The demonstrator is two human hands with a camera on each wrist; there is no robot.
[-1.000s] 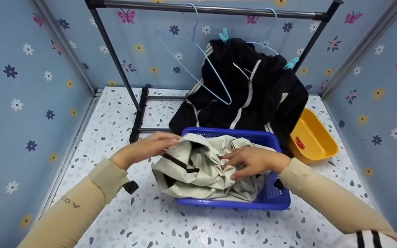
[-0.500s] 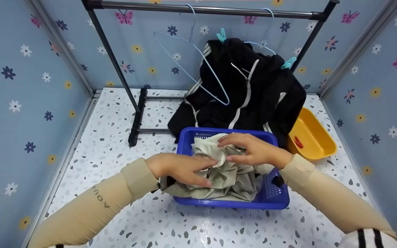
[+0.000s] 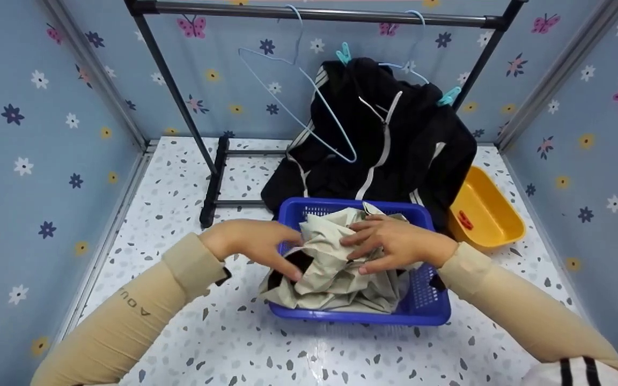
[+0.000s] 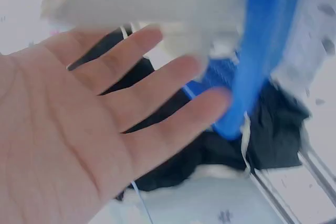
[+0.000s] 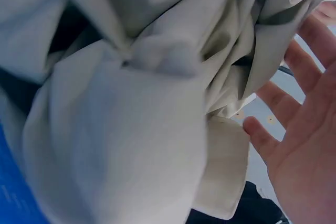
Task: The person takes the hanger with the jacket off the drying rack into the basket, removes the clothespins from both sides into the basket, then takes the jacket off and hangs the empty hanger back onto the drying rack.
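Observation:
A crumpled pale grey-green garment (image 3: 336,268) lies bunched in a blue basket (image 3: 362,317), with a dark opening near its left end. My left hand (image 3: 258,241) is over the basket's left rim, fingers spread beside the cloth; the left wrist view shows its palm (image 4: 68,114) and separated fingers, gripping nothing. On the upper right of the garment my right hand (image 3: 395,244) rests with fingers spread. In the right wrist view the cloth (image 5: 142,129) fills much of the picture, and the right hand (image 5: 310,114) is beside it with extended fingers.
Behind the basket a black jacket (image 3: 389,145) hangs on a rack (image 3: 319,13), with turquoise clips (image 3: 449,96). An unloaded blue hanger (image 3: 322,91) hangs left of it. A yellow tub (image 3: 494,214) holding a red item (image 3: 465,220) stands to the right.
My left hand moved in over the cloth, then back left toward the rim. The garment's left part now sits more inside the basket. My right hand lifted slightly and came back down on the cloth.

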